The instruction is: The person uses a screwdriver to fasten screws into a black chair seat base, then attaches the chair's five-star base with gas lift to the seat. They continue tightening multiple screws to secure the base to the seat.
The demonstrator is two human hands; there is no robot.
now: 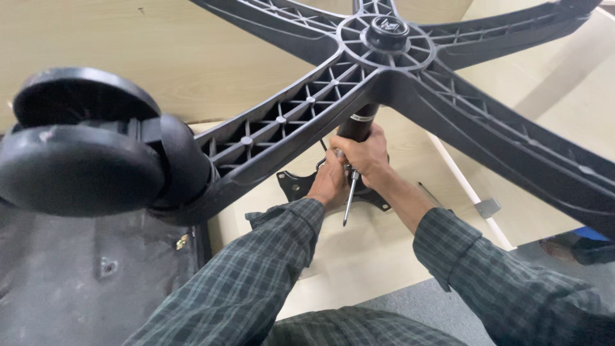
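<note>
Black five-arm chair base (410, 77) fills the view above both hands, underside ribs showing, one arm running down-left to a black twin-wheel caster (83, 154). Pale wooden desk (384, 256) panels lie below the hands. Black gas cylinder (360, 123) drops from the base hub straight into the right hand (365, 154), whose fingers wrap tight around it. Black mounting plate (298, 184) sits just under the hands. Left hand (330, 182) sits just below the right; its fingers close around a thin metal screwdriver (350, 195) pointing downward.
</note>
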